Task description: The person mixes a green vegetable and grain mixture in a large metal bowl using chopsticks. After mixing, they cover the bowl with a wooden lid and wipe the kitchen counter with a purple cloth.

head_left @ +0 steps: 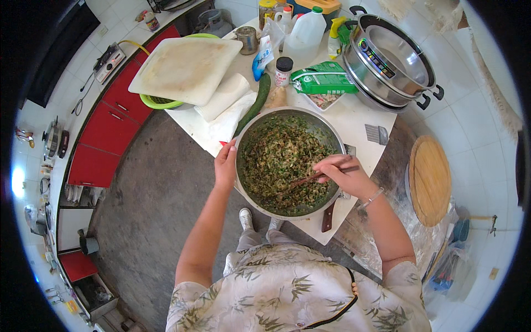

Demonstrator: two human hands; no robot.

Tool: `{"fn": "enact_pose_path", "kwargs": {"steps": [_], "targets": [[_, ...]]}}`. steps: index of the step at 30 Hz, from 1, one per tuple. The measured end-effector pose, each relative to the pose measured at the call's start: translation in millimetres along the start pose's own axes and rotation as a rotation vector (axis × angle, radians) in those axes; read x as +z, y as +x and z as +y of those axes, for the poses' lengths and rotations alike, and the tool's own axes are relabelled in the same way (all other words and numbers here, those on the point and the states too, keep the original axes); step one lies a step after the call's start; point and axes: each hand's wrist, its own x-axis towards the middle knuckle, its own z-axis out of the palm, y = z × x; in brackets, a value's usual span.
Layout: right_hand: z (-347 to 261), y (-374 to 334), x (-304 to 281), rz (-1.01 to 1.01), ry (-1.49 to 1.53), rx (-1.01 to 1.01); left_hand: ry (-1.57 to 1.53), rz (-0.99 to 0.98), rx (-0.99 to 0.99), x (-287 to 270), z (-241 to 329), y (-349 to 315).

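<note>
A white table stands at twelve o'clock from the person, with the bowl at its near edge, round mouth up. Green-brown mix covers its bottom. I see the left hand gripping the bowl at nine; the right hand, over three, clenches chopsticks, their long axis slanting, tips toward half past eight, in the mix.
</note>
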Motion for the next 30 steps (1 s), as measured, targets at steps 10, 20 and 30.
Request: {"fn": "enact_pose_path", "kwargs": {"steps": [10, 20, 30], "targets": [[72, 16, 34, 0.111, -0.093, -0.298, -0.041, 0.057, -0.050, -2, -26, 2], [28, -14, 45, 0.185, 0.024, -0.304, -0.002, 0.113, 0.016, 3, -6, -6], [51, 51, 1, 0.664, -0.167, -0.255, 0.063, 0.023, 0.007, -1, -5, -3]]}}
